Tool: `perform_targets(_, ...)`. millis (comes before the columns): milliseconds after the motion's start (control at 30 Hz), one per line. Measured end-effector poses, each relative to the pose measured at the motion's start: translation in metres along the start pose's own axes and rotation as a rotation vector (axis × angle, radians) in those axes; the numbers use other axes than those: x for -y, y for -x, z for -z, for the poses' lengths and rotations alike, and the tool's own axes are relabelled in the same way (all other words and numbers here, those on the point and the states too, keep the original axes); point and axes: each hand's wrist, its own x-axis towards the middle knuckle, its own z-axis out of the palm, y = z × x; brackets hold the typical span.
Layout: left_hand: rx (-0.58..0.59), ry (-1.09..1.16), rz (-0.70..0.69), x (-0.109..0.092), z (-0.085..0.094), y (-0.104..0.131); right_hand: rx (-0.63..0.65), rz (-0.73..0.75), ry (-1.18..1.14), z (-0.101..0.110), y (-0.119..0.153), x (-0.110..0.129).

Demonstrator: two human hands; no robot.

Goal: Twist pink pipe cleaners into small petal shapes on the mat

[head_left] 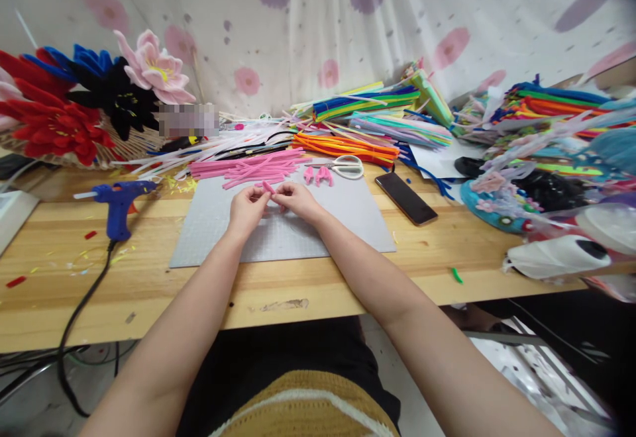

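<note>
My left hand (249, 208) and my right hand (297, 201) meet over the grey cutting mat (283, 243). Between their fingertips is a short pink pipe cleaner piece (268, 187), pinched from both sides; the fingers partly cover it. Just beyond my hands lies a pile of pink pipe cleaners (261, 167) along the mat's far edge. To the right of that pile are small folded pink pieces (324, 175). Scissors with white handles (348, 167) rest beside them, near the mat's far right corner.
A blue hot glue gun (119, 205) stands on the left, its cord hanging over the table edge. A phone (406, 198) lies right of the mat. Bundles of coloured pipe cleaners (368, 102) fill the back. Fuzzy flowers (59, 122) stand back left; a white spool (556, 255) lies right.
</note>
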Motion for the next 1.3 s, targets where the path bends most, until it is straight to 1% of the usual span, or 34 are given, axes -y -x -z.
perform_targets(133, 0.065, 0.099, 0.024, -0.006, 0.001, 0.003, 0.13, 0.018, -0.027, 0.003, 0.002, 0.001)
perform_targets(233, 0.015, 0.173, 0.034, -0.01, 0.003, 0.001, 0.196, 0.046, -0.056, 0.005, 0.003, 0.002)
perform_targets(300, -0.026, 0.273, 0.06, -0.012, 0.004, -0.001, 0.241, 0.083, -0.06, 0.006, 0.004, 0.003)
perform_targets(367, -0.025, 0.381, 0.116, -0.013, 0.006, -0.003, 0.252, 0.112, -0.04, 0.007, 0.004, 0.003)
perform_targets(433, 0.017, 0.443, 0.177, -0.014, 0.009, -0.003, 0.228, 0.132, -0.017, 0.008, 0.005, 0.003)
perform_targets(500, 0.071, 0.445, 0.204, -0.015, 0.011, -0.003, 0.229, 0.145, -0.013, 0.011, 0.006, 0.004)
perform_targets(567, 0.115, 0.402, 0.191, -0.015, 0.013, -0.003, 0.261, 0.145, -0.011, 0.013, 0.007, 0.007)
perform_targets(633, 0.134, 0.347, 0.166, -0.015, 0.014, -0.003, 0.285, 0.154, 0.01, 0.016, 0.008, 0.009)
perform_targets(700, 0.135, 0.311, 0.166, -0.015, 0.015, -0.003, 0.272, 0.202, 0.055, 0.017, 0.008, 0.012)
perform_targets(800, 0.13, 0.299, 0.198, -0.013, 0.016, -0.004, 0.217, 0.301, 0.125, 0.015, 0.006, 0.012)
perform_targets(933, 0.097, 0.288, 0.218, -0.012, 0.014, -0.005, 0.184, 0.375, 0.172, 0.01, 0.003, 0.008)
perform_targets(1167, 0.026, 0.225, 0.21, -0.015, 0.007, -0.002, 0.133, 0.402, 0.217, 0.004, 0.003, 0.004)
perform_targets(1233, 0.039, 0.249, 0.193, -0.016, 0.008, -0.001, 0.122, 0.403, 0.211, 0.004, 0.002, 0.004)
perform_targets(1300, 0.084, 0.298, 0.181, -0.017, 0.01, -0.001, 0.117, 0.394, 0.199, 0.004, 0.001, 0.003)
